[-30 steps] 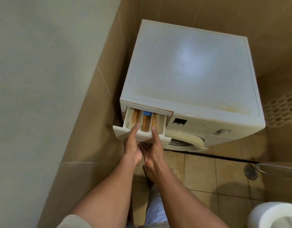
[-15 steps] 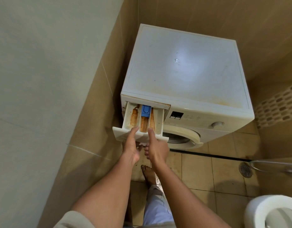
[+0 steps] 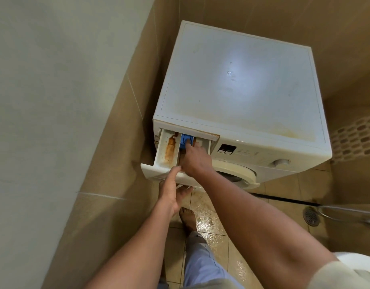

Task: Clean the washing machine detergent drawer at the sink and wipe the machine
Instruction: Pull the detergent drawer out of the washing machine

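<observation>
a: we've got the washing machine (image 3: 238,84) with its detergent drawer (image 3: 169,152) pulled further out now, still in its slot.

b: yes, our left hand (image 3: 172,191) grips the drawer front; our right hand (image 3: 195,158) has reached in, fingers pressing the blue tab (image 3: 185,140), likely the release.

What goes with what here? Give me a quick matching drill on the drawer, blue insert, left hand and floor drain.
1. drawer
2. blue insert
3. left hand
4. floor drain

A. under the right hand's fingertips
B. pulled out, rust-stained inside
C. in the tiles, far right
D. holding the drawer's front

Pairs: 1-B, 2-A, 3-D, 4-C
</observation>
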The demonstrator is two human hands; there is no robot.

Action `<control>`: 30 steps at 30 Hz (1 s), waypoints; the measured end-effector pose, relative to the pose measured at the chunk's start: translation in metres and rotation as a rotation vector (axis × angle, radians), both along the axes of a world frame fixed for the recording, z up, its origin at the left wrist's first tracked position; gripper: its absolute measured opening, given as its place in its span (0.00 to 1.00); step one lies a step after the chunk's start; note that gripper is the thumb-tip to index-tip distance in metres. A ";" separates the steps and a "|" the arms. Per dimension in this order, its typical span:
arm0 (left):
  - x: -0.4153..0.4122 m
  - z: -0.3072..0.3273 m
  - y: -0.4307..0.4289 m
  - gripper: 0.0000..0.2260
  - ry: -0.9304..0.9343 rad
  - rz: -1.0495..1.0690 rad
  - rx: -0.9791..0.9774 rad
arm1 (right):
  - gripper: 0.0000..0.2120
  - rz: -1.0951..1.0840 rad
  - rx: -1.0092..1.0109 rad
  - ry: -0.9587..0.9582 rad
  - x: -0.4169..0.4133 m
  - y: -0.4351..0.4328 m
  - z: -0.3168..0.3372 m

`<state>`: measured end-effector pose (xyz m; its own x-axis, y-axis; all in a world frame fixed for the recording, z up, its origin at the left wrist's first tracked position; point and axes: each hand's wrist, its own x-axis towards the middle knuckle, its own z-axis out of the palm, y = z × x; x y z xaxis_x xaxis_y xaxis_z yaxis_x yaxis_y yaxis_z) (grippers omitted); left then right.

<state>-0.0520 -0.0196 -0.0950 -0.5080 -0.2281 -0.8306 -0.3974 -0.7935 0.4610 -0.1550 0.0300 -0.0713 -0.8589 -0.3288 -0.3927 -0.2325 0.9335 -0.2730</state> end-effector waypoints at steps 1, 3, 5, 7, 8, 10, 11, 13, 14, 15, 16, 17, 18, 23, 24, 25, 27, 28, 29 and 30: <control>0.000 0.002 -0.001 0.20 0.011 -0.006 0.004 | 0.25 0.011 0.008 -0.009 -0.002 -0.001 -0.004; 0.000 -0.004 -0.003 0.15 0.027 -0.034 -0.004 | 0.26 0.040 0.028 -0.021 -0.004 -0.003 -0.005; 0.000 0.000 -0.003 0.13 0.034 -0.043 -0.016 | 0.24 0.069 0.031 -0.019 -0.006 -0.005 -0.004; -0.001 -0.001 -0.004 0.12 0.030 -0.044 -0.017 | 0.24 0.060 0.013 -0.043 -0.007 -0.005 -0.004; -0.002 0.001 -0.004 0.11 0.027 -0.047 -0.015 | 0.24 0.054 0.008 -0.048 -0.004 -0.005 -0.003; -0.003 0.006 -0.005 0.11 0.022 -0.049 -0.016 | 0.27 0.038 -0.024 -0.067 -0.002 -0.005 -0.003; -0.003 0.008 -0.004 0.10 0.019 -0.048 -0.008 | 0.28 0.030 -0.030 -0.069 -0.002 -0.004 -0.003; 0.000 0.012 -0.005 0.10 0.021 -0.052 -0.007 | 0.31 0.028 -0.047 -0.065 0.000 -0.005 -0.002; 0.002 0.013 -0.005 0.10 0.016 -0.058 -0.007 | 0.34 0.024 -0.056 -0.073 0.004 -0.004 -0.003; 0.006 0.013 -0.005 0.10 0.003 -0.058 -0.004 | 0.36 0.017 -0.067 -0.080 0.009 -0.004 -0.004; 0.012 0.013 -0.006 0.10 -0.008 -0.071 -0.004 | 0.38 0.012 -0.081 -0.080 0.015 -0.004 -0.006; 0.018 0.013 -0.008 0.10 -0.018 -0.083 -0.004 | 0.39 -0.001 -0.097 -0.074 0.024 -0.004 -0.008; 0.026 0.012 -0.010 0.09 -0.023 -0.097 -0.004 | 0.39 -0.012 -0.115 -0.063 0.033 -0.003 -0.010; 0.064 0.015 -0.015 0.07 -0.061 -0.087 0.061 | 0.39 -0.070 -0.184 0.017 0.088 0.006 -0.016; 0.070 0.015 -0.015 0.08 -0.071 -0.069 0.077 | 0.37 -0.087 -0.229 0.042 0.098 0.009 -0.014; 0.074 0.016 -0.016 0.08 -0.074 -0.046 0.097 | 0.32 -0.112 -0.291 0.062 0.106 0.013 -0.010; 0.082 0.019 -0.020 0.08 -0.064 -0.023 0.129 | 0.22 -0.185 -0.421 0.114 0.119 0.024 0.000; 0.086 0.022 -0.022 0.09 -0.052 -0.029 0.134 | 0.18 -0.228 -0.468 0.149 0.124 0.032 0.007; 0.090 0.027 -0.023 0.09 -0.034 -0.040 0.137 | 0.15 -0.281 -0.500 0.185 0.129 0.041 0.013; 0.094 0.031 -0.024 0.10 -0.017 -0.054 0.140 | 0.12 -0.349 -0.522 0.218 0.133 0.050 0.018</control>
<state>0.0420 -0.0434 -0.0643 -0.5016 -0.0827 -0.8611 -0.4480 -0.8267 0.3404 -0.0222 0.0804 -0.0534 -0.9911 -0.1175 -0.0627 -0.0419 0.7219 -0.6907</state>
